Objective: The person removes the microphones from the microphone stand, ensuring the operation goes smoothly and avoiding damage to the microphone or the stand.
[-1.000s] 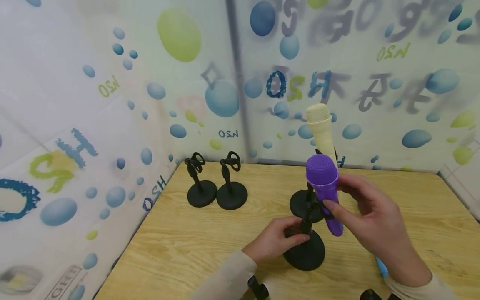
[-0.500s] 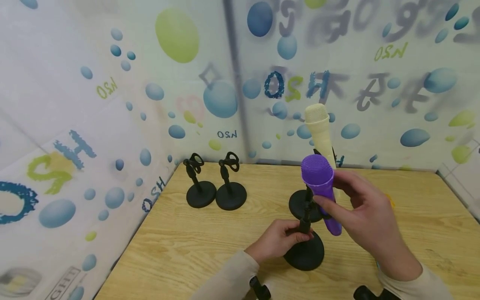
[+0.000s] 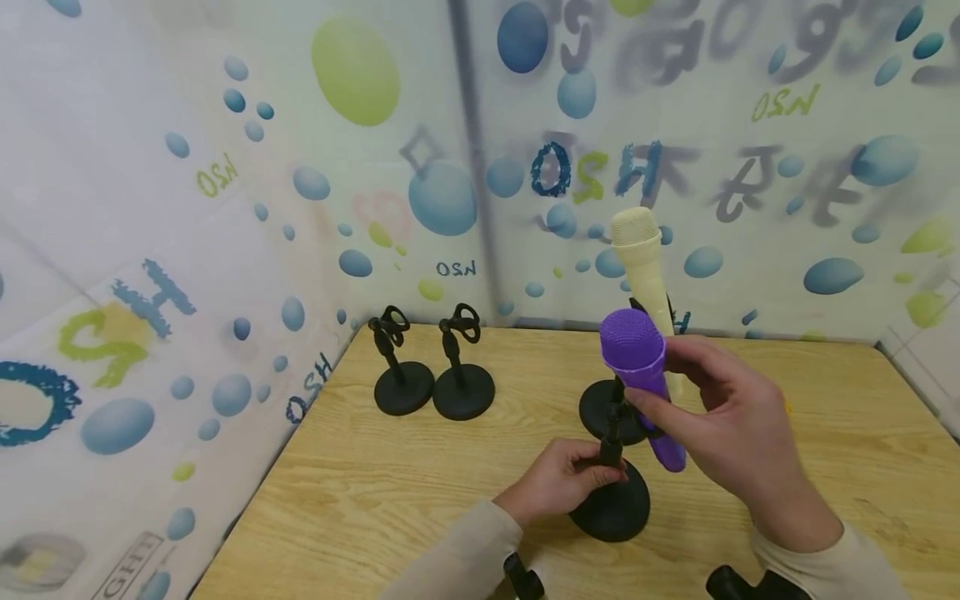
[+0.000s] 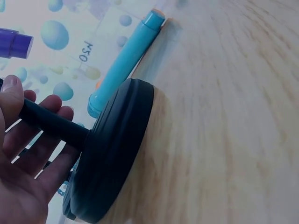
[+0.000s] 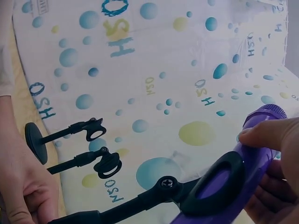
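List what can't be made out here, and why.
Head: much of the lower handle of the cream microphone, behind the purple microphone and right hand.
Head: the orange-yellow speck beside that hand, too small to identify.
Left wrist: the purple microphone's head, cut off by the left edge.
Right wrist: base of the held stand, cut off by the bottom edge.

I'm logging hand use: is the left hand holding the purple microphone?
No, the left hand grips the near black stand, while the right hand holds the purple microphone.
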`<state>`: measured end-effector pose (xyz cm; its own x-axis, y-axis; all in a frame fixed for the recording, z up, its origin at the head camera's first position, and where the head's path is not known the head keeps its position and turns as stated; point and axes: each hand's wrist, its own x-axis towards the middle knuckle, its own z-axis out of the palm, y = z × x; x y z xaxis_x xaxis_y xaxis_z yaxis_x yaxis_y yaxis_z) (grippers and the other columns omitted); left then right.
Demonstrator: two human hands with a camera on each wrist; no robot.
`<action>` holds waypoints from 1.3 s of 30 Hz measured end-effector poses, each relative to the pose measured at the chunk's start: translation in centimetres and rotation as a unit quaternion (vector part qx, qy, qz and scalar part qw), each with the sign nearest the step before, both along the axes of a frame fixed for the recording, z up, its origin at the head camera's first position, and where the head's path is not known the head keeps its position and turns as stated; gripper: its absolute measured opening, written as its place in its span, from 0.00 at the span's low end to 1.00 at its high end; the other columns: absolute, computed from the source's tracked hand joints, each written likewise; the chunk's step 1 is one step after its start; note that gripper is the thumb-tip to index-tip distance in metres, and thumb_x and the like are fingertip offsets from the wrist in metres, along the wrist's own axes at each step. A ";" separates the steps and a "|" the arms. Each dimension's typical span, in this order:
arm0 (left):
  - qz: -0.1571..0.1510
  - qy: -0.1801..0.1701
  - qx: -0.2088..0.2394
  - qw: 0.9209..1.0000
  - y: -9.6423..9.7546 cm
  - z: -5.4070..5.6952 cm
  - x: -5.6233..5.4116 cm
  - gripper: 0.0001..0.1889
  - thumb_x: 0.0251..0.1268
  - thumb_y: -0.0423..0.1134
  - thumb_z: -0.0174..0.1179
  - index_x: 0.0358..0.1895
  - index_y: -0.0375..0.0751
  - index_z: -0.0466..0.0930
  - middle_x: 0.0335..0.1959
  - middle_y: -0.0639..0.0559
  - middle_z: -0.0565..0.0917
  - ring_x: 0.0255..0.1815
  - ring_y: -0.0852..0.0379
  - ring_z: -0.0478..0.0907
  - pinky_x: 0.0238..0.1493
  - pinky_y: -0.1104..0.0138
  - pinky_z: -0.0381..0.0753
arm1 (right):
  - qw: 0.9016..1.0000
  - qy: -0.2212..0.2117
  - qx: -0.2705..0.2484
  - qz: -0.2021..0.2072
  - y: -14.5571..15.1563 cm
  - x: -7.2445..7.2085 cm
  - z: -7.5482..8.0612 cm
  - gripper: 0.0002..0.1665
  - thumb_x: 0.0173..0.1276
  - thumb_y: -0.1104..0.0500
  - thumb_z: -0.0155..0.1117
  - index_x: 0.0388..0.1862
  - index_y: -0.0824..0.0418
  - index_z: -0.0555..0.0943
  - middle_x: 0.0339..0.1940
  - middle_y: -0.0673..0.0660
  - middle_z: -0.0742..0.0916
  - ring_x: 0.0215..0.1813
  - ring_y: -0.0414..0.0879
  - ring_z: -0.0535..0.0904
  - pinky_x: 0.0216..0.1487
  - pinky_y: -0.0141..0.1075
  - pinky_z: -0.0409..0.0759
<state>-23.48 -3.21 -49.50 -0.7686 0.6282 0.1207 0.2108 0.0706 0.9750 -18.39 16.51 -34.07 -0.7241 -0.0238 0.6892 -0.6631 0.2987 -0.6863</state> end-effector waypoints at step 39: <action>-0.005 0.018 -0.027 0.999 0.2 0.3 0.2 0.11 0.78 0.30 0.63 0.51 0.23 0.88 0.49 0.31 0.92 0.49 0.67 0.90 0.57 0.74 0.86 | 0.998 0.025 -0.038 0.048 0.1 -0.5 0.9 0.35 0.45 0.89 0.77 0.55 0.77 0.85 0.52 0.50 0.92 0.55 0.39 0.90 0.62 0.27 0.85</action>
